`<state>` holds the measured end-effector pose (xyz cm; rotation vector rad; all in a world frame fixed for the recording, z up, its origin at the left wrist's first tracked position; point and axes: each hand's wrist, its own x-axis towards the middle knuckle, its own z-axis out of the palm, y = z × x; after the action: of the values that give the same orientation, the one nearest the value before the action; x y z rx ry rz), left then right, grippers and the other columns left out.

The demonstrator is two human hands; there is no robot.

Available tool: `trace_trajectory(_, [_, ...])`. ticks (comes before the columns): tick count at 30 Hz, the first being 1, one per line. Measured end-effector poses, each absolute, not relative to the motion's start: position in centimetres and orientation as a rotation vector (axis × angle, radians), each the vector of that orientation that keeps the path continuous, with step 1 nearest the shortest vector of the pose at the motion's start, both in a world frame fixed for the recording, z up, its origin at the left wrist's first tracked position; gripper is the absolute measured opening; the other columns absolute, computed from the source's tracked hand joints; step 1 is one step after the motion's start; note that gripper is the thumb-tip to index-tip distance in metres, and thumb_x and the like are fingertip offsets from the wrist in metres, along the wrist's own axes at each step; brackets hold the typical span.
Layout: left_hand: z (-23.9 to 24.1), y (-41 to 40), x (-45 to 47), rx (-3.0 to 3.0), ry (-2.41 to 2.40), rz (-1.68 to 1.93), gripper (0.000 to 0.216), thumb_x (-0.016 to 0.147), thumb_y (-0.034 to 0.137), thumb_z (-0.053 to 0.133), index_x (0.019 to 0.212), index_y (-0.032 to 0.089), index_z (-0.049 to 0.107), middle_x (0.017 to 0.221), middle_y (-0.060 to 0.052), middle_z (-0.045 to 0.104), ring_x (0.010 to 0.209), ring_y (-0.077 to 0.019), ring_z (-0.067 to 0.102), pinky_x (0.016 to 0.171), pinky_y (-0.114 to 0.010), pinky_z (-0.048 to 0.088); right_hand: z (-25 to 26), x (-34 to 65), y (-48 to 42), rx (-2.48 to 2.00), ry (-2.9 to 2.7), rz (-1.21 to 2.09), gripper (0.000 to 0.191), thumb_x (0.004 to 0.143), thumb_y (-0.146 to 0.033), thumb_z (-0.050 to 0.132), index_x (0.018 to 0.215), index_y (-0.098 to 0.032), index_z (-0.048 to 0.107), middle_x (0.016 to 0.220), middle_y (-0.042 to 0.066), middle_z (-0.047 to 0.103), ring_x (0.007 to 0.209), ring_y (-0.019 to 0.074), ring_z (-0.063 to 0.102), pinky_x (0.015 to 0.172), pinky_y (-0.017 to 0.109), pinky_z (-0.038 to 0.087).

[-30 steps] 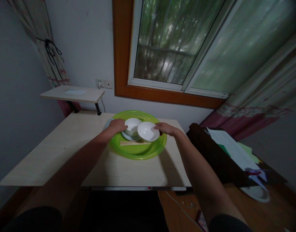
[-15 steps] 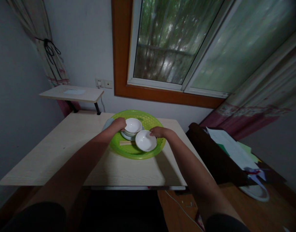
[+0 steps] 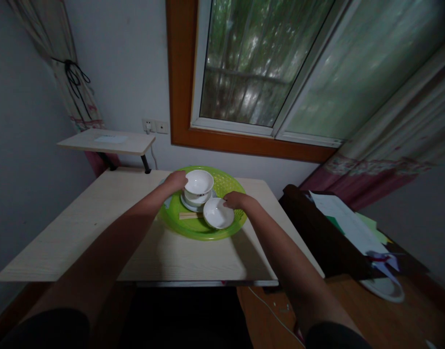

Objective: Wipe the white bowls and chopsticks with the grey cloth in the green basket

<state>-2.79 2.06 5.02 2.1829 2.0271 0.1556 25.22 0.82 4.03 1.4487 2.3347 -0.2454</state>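
Note:
My left hand [image 3: 176, 181] is closed on the left rim of a white bowl [image 3: 199, 182], which is raised a little over another white bowl [image 3: 198, 199]. That lower bowl stands on a pale plate [image 3: 188, 206]. Pinched at its upper right rim by my right hand [image 3: 234, 199] is a third white bowl [image 3: 218, 213], at the front right and tipped slightly toward me. A round green plastic basket [image 3: 208, 236] lies under all the dishes. Wooden chopsticks [image 3: 189, 215] rest in it, left of the right-hand bowl. A pale bluish cloth [image 3: 167, 201] shows at its left edge.
The light wooden table [image 3: 99, 218] carries the basket near its back edge. A small raised shelf [image 3: 109, 139] with a paper stands at the back left. To the right, papers [image 3: 344, 218] lie on a dark brown piece of furniture [image 3: 313, 232]. A window [image 3: 262, 72] is behind.
My left hand has lifted the upper bowl off the stack, so more of the bowl beneath shows. The right-hand bowl has hardly moved.

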Motion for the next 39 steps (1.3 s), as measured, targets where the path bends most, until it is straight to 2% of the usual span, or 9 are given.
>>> trace_trajectory(5, [7.1,1.3,-5.2,2.387,1.976,0.073,0.039,0.098,0.027,0.046,0.117,0.015,0.077,0.117,-0.013,0.079,0.110,-0.0231,0.072,0.092,-0.026,0.051,4.2,25.5,1.0,1.435,2.354,-0.296,0.036,0.091,-0.024,0.065,0.124,-0.015,0.078,0.132,0.018,0.075,0.122,0.0338,0.072,0.096,0.036,0.055])
trace_trajectory(9, [7.8,-0.2,-6.6,2.463,1.950,0.051,0.041,0.101,0.030,0.043,0.123,0.015,0.074,0.125,-0.015,0.076,0.115,-0.0254,0.071,0.095,-0.030,0.051,4.2,25.7,1.4,1.527,2.423,-0.363,0.053,0.095,-0.038,0.064,0.143,-0.018,0.064,0.132,0.016,0.075,0.117,0.0315,0.073,0.092,0.035,0.056])
trace_trajectory(13, [7.8,-1.8,-7.1,2.496,1.895,0.005,0.041,0.103,0.031,0.041,0.124,0.016,0.072,0.127,-0.014,0.076,0.116,-0.0264,0.070,0.097,-0.031,0.051,4.0,25.4,1.7,1.508,2.600,-0.469,0.065,0.096,-0.041,0.068,0.156,-0.023,0.050,0.131,0.012,0.076,0.117,0.0281,0.073,0.098,0.033,0.053])
trace_trajectory(17, [7.4,-3.2,-7.3,2.536,1.821,-0.011,0.041,0.105,0.033,0.039,0.123,0.015,0.071,0.125,-0.016,0.076,0.115,-0.0275,0.071,0.096,-0.032,0.051,4.2,24.2,1.8,1.405,2.541,-0.557,0.073,0.096,-0.045,0.068,0.163,-0.028,0.043,0.145,0.012,0.068,0.128,0.0298,0.068,0.108,0.036,0.050])
trace_trajectory(22, [6.2,-3.9,-7.3,2.529,1.756,-0.070,0.041,0.104,0.035,0.041,0.124,0.017,0.072,0.125,-0.015,0.076,0.114,-0.0284,0.071,0.094,-0.034,0.051,4.2,22.5,2.0,1.306,2.482,-0.696,0.059,0.098,-0.051,0.061,0.153,-0.029,0.058,0.158,0.006,0.058,0.143,0.0300,0.057,0.119,0.039,0.044])
trace_trajectory(27, [5.4,-4.3,-7.0,2.500,1.705,-0.054,0.041,0.103,0.036,0.043,0.123,0.019,0.074,0.127,-0.014,0.076,0.115,-0.0290,0.071,0.095,-0.034,0.051,4.0,21.1,2.4,1.175,2.427,-0.969,0.034,0.097,-0.033,0.057,0.121,-0.020,0.077,0.136,0.004,0.075,0.125,0.0258,0.067,0.106,0.031,0.053])
trace_trajectory(30, [5.4,-4.6,-6.8,2.475,1.728,-0.067,0.040,0.104,0.036,0.044,0.124,0.019,0.074,0.128,-0.015,0.075,0.115,-0.0305,0.071,0.094,-0.036,0.051,3.7,21.1,2.5,1.243,2.354,-1.148,0.034,0.096,-0.032,0.056,0.118,-0.019,0.078,0.128,0.005,0.078,0.115,0.0244,0.071,0.097,0.030,0.056])
trace_trajectory(35, [5.7,-4.7,-6.7,2.417,1.729,-0.031,0.033,0.102,0.036,0.050,0.117,0.021,0.076,0.125,-0.014,0.076,0.111,-0.0289,0.071,0.093,-0.036,0.051,2.9,22.0,2.4,1.478,2.125,-1.426,0.042,0.099,-0.039,0.051,0.133,-0.021,0.069,0.123,0.007,0.080,0.097,0.0225,0.077,0.082,0.029,0.059])
trace_trajectory(39, [6.3,-4.7,-6.5,2.429,1.697,-0.131,0.033,0.099,0.036,0.052,0.116,0.021,0.076,0.124,-0.014,0.076,0.111,-0.0287,0.071,0.092,-0.034,0.052,2.7,22.3,2.7,1.607,1.972,-1.459,0.046,0.103,-0.048,0.044,0.126,-0.020,0.072,0.119,0.008,0.081,0.088,0.0224,0.078,0.080,0.030,0.059])
